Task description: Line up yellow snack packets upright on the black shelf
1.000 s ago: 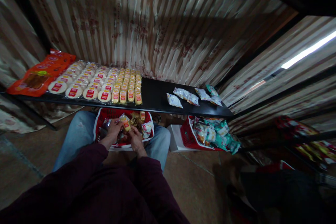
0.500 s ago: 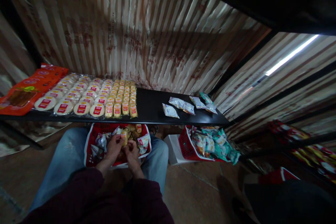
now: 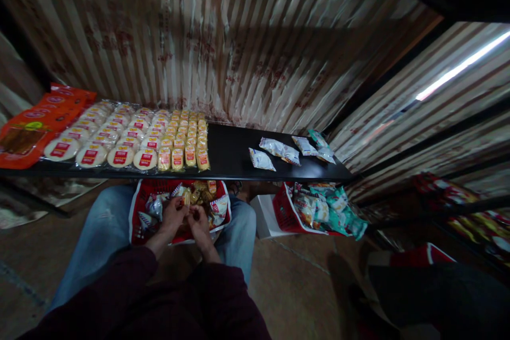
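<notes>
The person sits with a red plastic basket with a white rim [image 3: 136, 208] resting on the lap, across blue-jeaned knees, just below the front edge of a long black shelf [image 3: 233, 151]. Both hands are down inside this basket, among loose small snack packets. The left hand [image 3: 172, 216] and the right hand [image 3: 198, 221] lie close together, fingers curled inward, and their fingertips meet at a small yellow-wrapped snack packet [image 3: 186, 197] near the middle of the basket. The spot is dim and small, so it cannot be told whether either hand is actually clamped on that packet or only touching it. Dark maroon sleeves cover both forearms.

On the shelf above, rows of round pale cakes in clear wrappers with red labels [image 3: 119, 156] lie beside rows of small yellow packets [image 3: 190, 141], with flat orange packets [image 3: 27, 133] at the far left. Well apart, toward the shelf's right end, lie a few white and blue pouches [image 3: 262, 158]. A second red basket [image 3: 281, 210] holding green and white packets stands on the floor to the right. A corrugated metal wall [image 3: 239, 37] rises behind the shelf
</notes>
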`<state>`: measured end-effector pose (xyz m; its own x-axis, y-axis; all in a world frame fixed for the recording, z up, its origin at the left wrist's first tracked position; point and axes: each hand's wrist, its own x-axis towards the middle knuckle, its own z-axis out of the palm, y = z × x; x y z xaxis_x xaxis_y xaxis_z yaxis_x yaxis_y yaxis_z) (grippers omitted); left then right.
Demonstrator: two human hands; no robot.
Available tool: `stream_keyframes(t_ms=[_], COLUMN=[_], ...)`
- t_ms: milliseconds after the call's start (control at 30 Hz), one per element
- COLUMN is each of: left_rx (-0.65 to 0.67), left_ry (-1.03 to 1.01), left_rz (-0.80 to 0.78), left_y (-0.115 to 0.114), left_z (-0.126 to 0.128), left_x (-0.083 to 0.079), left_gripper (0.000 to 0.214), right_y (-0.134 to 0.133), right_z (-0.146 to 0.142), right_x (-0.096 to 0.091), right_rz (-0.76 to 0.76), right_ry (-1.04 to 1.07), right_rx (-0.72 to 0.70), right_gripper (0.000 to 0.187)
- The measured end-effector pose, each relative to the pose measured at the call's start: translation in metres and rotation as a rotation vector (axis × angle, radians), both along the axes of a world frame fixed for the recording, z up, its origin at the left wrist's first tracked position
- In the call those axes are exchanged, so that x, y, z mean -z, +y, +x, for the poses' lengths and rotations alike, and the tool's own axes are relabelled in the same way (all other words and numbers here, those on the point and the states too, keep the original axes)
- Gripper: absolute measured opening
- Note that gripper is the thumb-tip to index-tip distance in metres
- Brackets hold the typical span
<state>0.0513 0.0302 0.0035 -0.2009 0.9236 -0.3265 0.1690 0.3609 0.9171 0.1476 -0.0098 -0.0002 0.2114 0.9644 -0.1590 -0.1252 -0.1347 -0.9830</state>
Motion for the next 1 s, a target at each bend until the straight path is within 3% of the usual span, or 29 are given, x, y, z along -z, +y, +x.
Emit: stream_keyframes(t_ms=[367,700,1000], left_rx=[-0.030,-0.215,-0.242], left_ry=[-0.493,-0.525,-0.526], left_rz=[-0.094,-0.206,-0.249], left_y=[-0.006,-0.004,-0.007], left_z=[-0.006,-0.003,0.001], left_x=[-0.026,-0.025,-0.029], left_gripper=[0.032,0.016,0.015], right_y=[-0.003,-0.002,-0.001], right_z=[0.002,0.003,0.005], right_x=[-0.009,-0.006,-0.009], right_rz=[-0.035,0.031,0.031], right_ry=[0.215,0.209,0.171], right_rx=[0.111,0.165,0.166], right_gripper=[0.032,0.028,0.028])
